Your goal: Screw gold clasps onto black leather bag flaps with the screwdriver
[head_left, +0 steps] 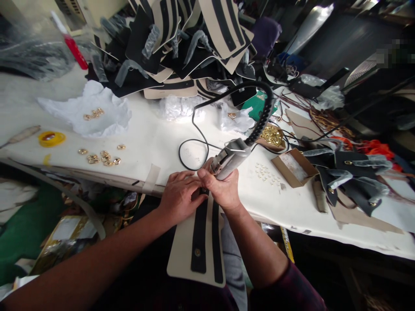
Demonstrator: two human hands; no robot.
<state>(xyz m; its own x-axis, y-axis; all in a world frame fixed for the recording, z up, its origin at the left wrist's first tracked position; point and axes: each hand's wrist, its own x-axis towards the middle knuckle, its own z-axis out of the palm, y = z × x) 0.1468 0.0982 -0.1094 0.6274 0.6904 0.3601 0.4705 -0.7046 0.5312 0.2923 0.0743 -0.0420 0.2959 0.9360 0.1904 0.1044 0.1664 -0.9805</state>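
Note:
My right hand is wrapped round a grey corded power tool, its thumb on the tool's side. The tool's lower end is hidden behind my fingers. Beside it, my left hand presses on a cream panel with black stripes, its fingers close to the tool's tip. That panel hangs from the table edge toward my lap and bears a round metal snap near its lower end. From the tool's top a thick black cable arches up and back.
Striped panels are piled at the back of the white table. Gold rings and yellow tape lie left. Right are a cardboard box, gold parts, small studs and black pieces.

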